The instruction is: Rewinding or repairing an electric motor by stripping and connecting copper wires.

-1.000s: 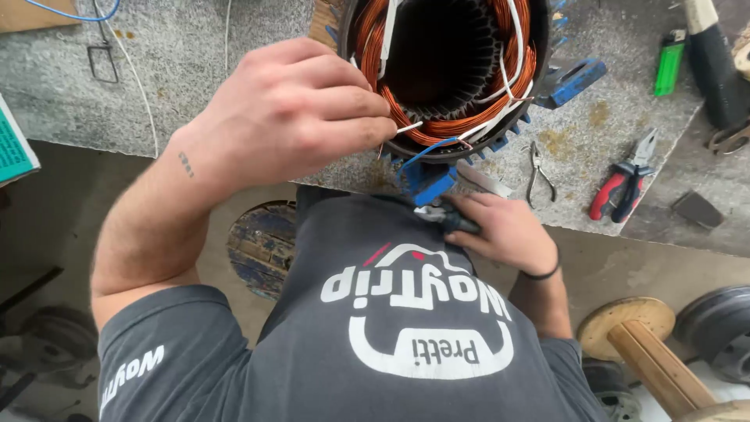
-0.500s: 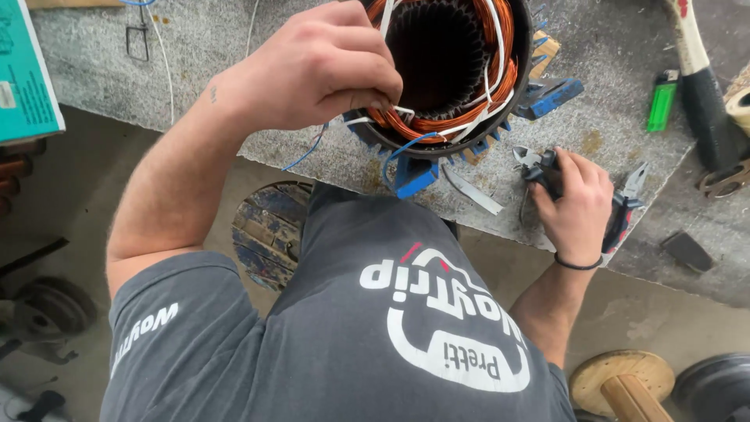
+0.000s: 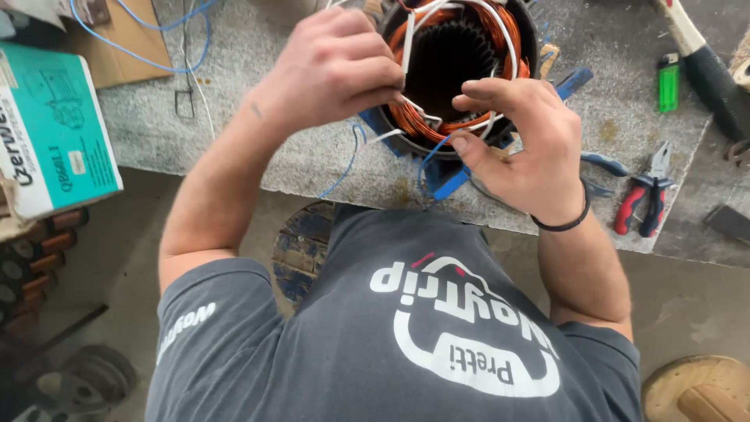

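A motor stator (image 3: 457, 55) with orange copper windings and white-sleeved leads stands on the grey workbench (image 3: 258, 148). My left hand (image 3: 336, 70) is closed on the white leads at the stator's left rim. Over the near right rim my right hand (image 3: 523, 141) has its fingers spread. Its index finger and thumb lie by a white lead and a thin blue wire (image 3: 428, 156), and nothing is clearly held between them. A black band sits on that wrist.
Red-handled pliers (image 3: 641, 203) and a blue-handled tool (image 3: 603, 164) lie right of the stator. A green lighter (image 3: 669, 82) and a black-handled tool (image 3: 715, 74) are farther back. A teal box (image 3: 55, 125) and cardboard (image 3: 125, 39) sit left; a wooden spool (image 3: 695, 391) stands below.
My right hand has left the pliers at the right of the bench and come up to the stator's near rim. My left hand has stayed on the leads.
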